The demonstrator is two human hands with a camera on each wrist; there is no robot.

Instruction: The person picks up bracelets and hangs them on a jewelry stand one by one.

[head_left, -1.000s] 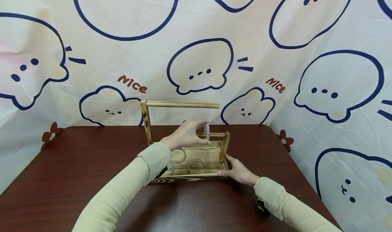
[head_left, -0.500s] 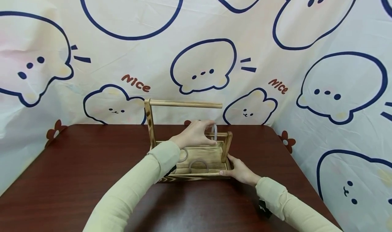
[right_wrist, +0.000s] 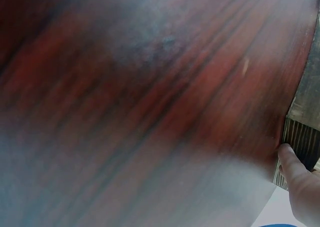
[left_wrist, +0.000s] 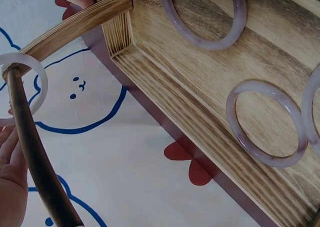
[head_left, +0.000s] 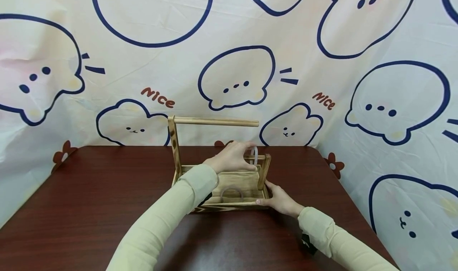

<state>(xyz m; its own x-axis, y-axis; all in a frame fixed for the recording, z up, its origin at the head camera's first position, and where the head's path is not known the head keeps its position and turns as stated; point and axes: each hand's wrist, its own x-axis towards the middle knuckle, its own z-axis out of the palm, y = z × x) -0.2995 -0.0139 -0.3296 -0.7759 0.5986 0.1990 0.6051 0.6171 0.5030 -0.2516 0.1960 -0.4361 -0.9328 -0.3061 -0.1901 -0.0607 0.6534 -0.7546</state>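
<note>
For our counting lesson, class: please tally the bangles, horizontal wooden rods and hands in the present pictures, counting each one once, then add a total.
Bangles: 4 (1 held bangle, in the left hand; 3 loose bangles, in the wooden tray)
Rods: 2 (upper rod; lower rod)
Hands: 2 (left hand; right hand)
Total: 8
</note>
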